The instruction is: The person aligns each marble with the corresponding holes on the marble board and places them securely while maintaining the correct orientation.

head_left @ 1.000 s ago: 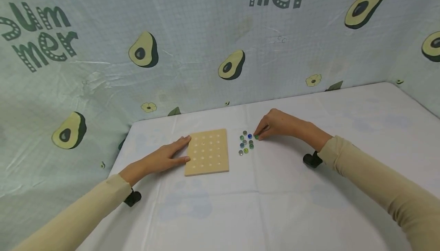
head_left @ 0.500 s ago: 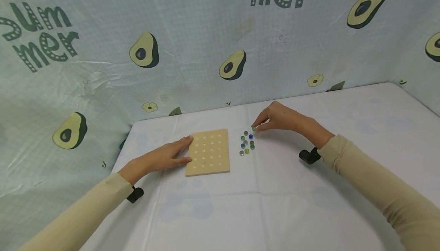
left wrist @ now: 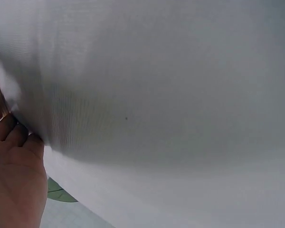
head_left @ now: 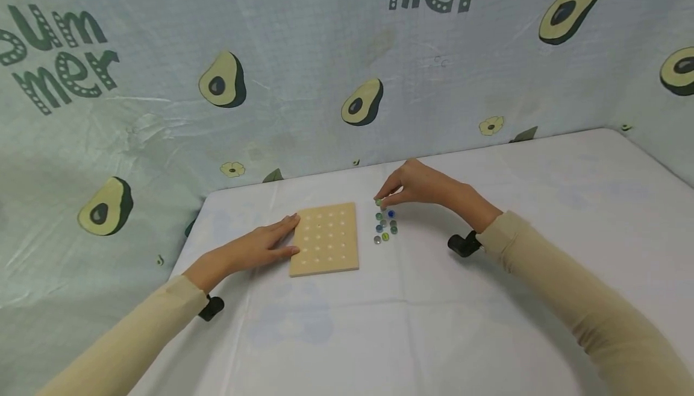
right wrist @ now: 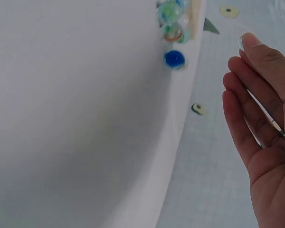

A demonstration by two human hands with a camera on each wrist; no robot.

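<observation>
My left hand [head_left: 264,245] lies at the left side of a square wooden board [head_left: 325,238] that has rows of round hollows. Its fingers are extended, with the fingertips and thumb on the board's edge. Between thumb and fingertips my right hand [head_left: 417,182] pinches a pale green glass marble [head_left: 378,202], held above the far end of a small group of marbles. In the right wrist view the held marble [right wrist: 241,43] peeks out beside the thumb, mostly hidden. A dark blue marble [head_left: 391,214] and a yellow-green marble [head_left: 385,237] lie in the group.
White cloth [head_left: 368,336] covers the table, with faint creases. Behind it hangs a pale curtain [head_left: 293,82] printed with avocados and lettering. Small black wrist cameras [head_left: 463,244] sit under both wrists, close over the cloth.
My right hand has lifted the green marble from the right side of the group and carried it left, over the group's far end. The left hand has stayed on the board.
</observation>
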